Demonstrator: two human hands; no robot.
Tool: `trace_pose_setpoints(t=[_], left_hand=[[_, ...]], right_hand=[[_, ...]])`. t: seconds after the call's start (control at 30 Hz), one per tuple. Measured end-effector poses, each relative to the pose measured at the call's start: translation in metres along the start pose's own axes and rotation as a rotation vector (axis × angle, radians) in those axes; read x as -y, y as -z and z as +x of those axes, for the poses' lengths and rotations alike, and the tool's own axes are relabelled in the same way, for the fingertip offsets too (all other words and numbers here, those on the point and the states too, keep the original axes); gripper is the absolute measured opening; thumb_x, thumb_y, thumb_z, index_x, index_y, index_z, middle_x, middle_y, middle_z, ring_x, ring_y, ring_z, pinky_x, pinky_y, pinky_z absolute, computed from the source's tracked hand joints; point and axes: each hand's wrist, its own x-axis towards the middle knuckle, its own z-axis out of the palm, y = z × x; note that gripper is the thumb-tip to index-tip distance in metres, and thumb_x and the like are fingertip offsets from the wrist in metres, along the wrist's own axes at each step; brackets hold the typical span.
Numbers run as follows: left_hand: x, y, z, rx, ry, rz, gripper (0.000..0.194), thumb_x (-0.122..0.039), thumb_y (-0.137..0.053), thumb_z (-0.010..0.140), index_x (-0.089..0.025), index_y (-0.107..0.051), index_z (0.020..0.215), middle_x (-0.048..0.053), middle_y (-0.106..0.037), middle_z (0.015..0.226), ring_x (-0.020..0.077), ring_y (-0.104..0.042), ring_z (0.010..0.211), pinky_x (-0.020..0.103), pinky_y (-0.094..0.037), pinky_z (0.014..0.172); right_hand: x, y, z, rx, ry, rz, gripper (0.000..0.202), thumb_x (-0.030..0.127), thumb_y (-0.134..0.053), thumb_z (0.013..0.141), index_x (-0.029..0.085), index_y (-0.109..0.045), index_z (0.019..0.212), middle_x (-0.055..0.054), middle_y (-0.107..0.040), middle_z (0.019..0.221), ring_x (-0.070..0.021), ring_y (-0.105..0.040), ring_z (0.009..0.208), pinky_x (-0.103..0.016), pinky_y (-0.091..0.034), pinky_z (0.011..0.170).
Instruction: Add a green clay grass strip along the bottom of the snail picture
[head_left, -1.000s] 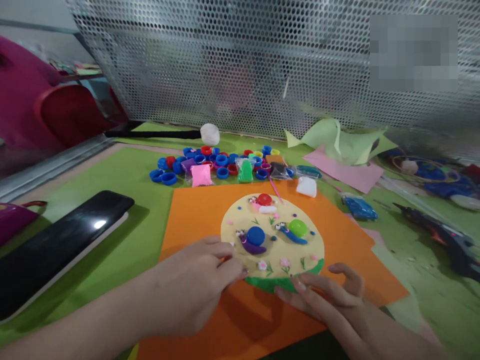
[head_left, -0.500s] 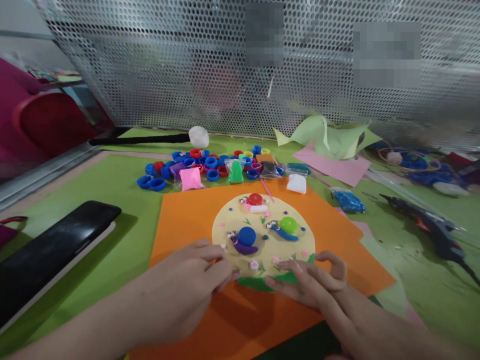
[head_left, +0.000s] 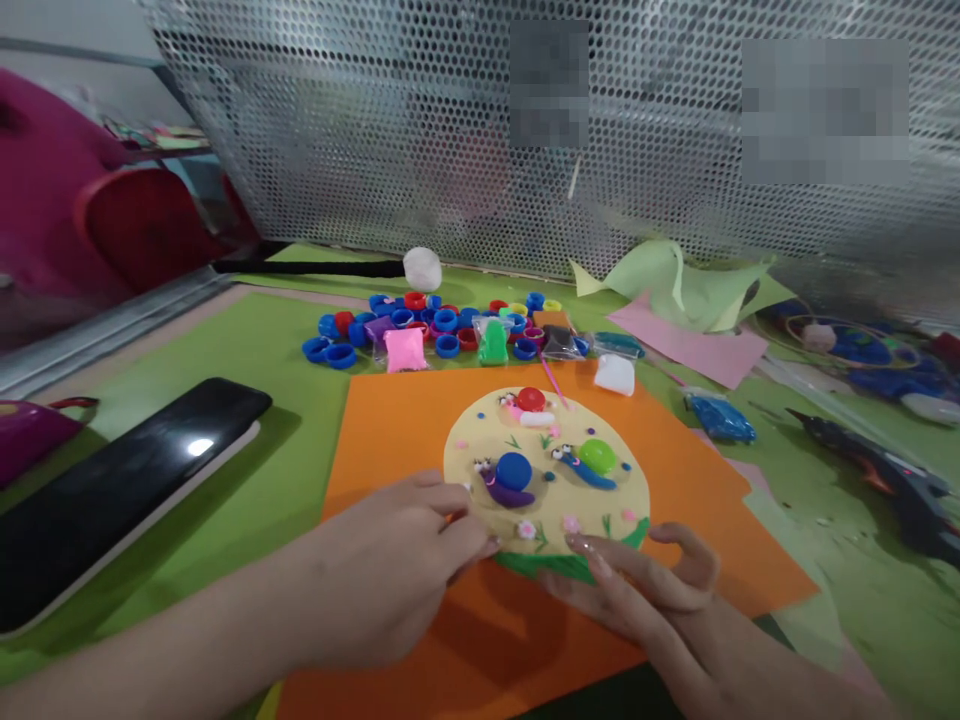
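Observation:
A round, pale yellow plaque [head_left: 469,455] lies on an orange sheet in front of me. It carries three clay snails: one with a red bottle-cap shell [head_left: 531,399], one with a blue shell [head_left: 514,470] and one with a green shell [head_left: 597,456]. Tiny clay flowers and grass dot the surface. Green clay [head_left: 540,565] runs along the near rim. My left hand [head_left: 397,565] is closed, its fingers pinched at the plaque's near-left edge. At the near-right rim, my right hand [head_left: 652,590] grips the plaque with fingertips above the green clay and another finger lower down.
Several bottle caps [head_left: 445,320] and clay packets [head_left: 405,348] lie behind the orange sheet [head_left: 382,430]. A black phone-like object [head_left: 142,480] rests at left. A glue gun [head_left: 885,470] lies at right, near crumpled green paper [head_left: 660,280]. A perforated metal panel [head_left: 360,160] stands behind.
The whole view has shifted, so things sit further right in the picture. My right fingertips have moved slightly along the green rim; the left hand keeps its place at the plaque's edge.

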Motion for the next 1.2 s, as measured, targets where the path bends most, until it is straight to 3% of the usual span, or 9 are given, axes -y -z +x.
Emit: trace_pose_setpoints(t=[0.07,0.2,0.37,0.5,0.6,0.77,0.97,1.13,1.2], left_hand=[[0.0,0.0,0.0,-0.015,-0.019,-0.01,0.021,-0.001,-0.044,0.067,-0.016,-0.053,0.078,0.005,-0.055,0.07,0.0208,-0.052,0.067,0.028,-0.042,0.062],[0.0,-0.002,-0.001,-0.041,-0.034,-0.025,0.02,-0.001,-0.047,0.064,-0.016,-0.053,0.076,0.006,-0.054,0.07,0.0202,-0.051,0.066,0.028,-0.041,0.06],[-0.003,0.002,0.0,0.028,0.004,-0.002,0.025,-0.001,-0.048,0.067,-0.014,-0.058,0.085,0.007,-0.057,0.074,0.0214,-0.053,0.069,0.03,-0.043,0.062],[-0.002,0.002,0.001,0.021,-0.004,-0.016,0.021,-0.002,-0.049,0.064,-0.015,-0.056,0.079,0.006,-0.056,0.071,0.0208,-0.052,0.067,0.028,-0.042,0.059],[-0.002,0.0,0.001,-0.029,-0.02,-0.018,0.019,-0.002,-0.047,0.065,-0.016,-0.053,0.077,0.006,-0.055,0.07,0.0198,-0.051,0.065,0.027,-0.041,0.058],[-0.002,0.002,0.002,-0.011,-0.012,-0.004,0.02,-0.002,-0.047,0.066,-0.015,-0.055,0.078,0.006,-0.057,0.071,0.0199,-0.051,0.065,0.028,-0.043,0.06],[-0.002,0.006,0.003,0.003,-0.011,-0.002,0.024,-0.001,-0.047,0.067,-0.013,-0.059,0.084,0.008,-0.059,0.073,0.0209,-0.054,0.068,0.029,-0.045,0.065],[-0.003,0.007,0.003,0.024,-0.015,0.008,0.021,-0.003,-0.049,0.067,-0.014,-0.058,0.082,0.008,-0.06,0.074,0.0208,-0.054,0.068,0.029,-0.044,0.063],[-0.003,0.008,0.003,0.015,-0.015,0.015,0.018,-0.003,-0.05,0.066,-0.014,-0.057,0.078,0.007,-0.059,0.072,0.02,-0.053,0.066,0.028,-0.044,0.06]], right_hand=[[0.002,0.001,0.003,0.024,0.015,-0.012,0.069,0.045,-0.017,0.098,-0.008,-0.002,0.14,-0.013,-0.064,0.111,-0.0259,-0.06,0.102,-0.04,-0.054,0.067],[0.007,0.003,0.002,0.015,-0.084,0.042,0.048,0.031,-0.027,0.096,0.013,-0.03,0.141,-0.009,-0.067,0.108,-0.023,-0.057,0.108,-0.037,-0.051,0.081],[0.004,0.001,-0.008,-0.056,-0.113,0.046,0.068,0.053,-0.024,0.094,0.008,-0.016,0.144,-0.016,-0.062,0.116,-0.0292,-0.059,0.103,-0.042,-0.053,0.073],[0.005,0.002,-0.007,-0.018,-0.133,0.011,0.053,0.041,-0.028,0.095,0.014,-0.028,0.141,-0.011,-0.063,0.114,-0.0269,-0.06,0.102,-0.04,-0.053,0.075],[0.006,0.001,-0.002,0.008,-0.067,0.007,0.049,0.032,-0.03,0.094,0.01,-0.034,0.138,-0.012,-0.064,0.114,-0.0256,-0.059,0.104,-0.039,-0.052,0.077],[0.005,-0.002,-0.001,0.037,-0.066,0.022,0.053,0.029,-0.029,0.094,0.007,-0.022,0.142,-0.013,-0.064,0.113,-0.0239,-0.057,0.107,-0.038,-0.051,0.079],[0.007,-0.002,0.007,0.052,-0.054,0.088,0.076,0.054,-0.025,0.094,0.002,0.001,0.144,-0.015,-0.062,0.116,-0.0269,-0.059,0.104,-0.039,-0.053,0.073],[0.007,-0.001,0.009,0.058,-0.12,0.155,0.068,0.042,-0.026,0.097,0.008,0.008,0.144,-0.012,-0.064,0.114,-0.024,-0.06,0.101,-0.035,-0.05,0.078],[0.006,-0.002,0.007,0.062,-0.128,0.192,0.073,0.049,-0.024,0.096,0.005,0.011,0.143,-0.013,-0.063,0.115,-0.0252,-0.059,0.102,-0.036,-0.05,0.08]])
